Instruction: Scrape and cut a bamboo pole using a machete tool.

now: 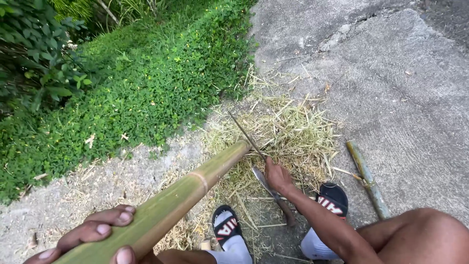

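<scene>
Bamboo pole [185, 195] slanting across a concrete path [391, 88] beside a grass bank [137, 88]

The pole runs from the left hand [93, 234] at bottom left up to a straw pile [288, 132] at centre — the right hand [277, 177] sits just right of its far end, a knife [266, 185] lying below, and a short bamboo piece [369, 180] further right, with two sandalled feet [227, 227] nearest the camera.
</scene>
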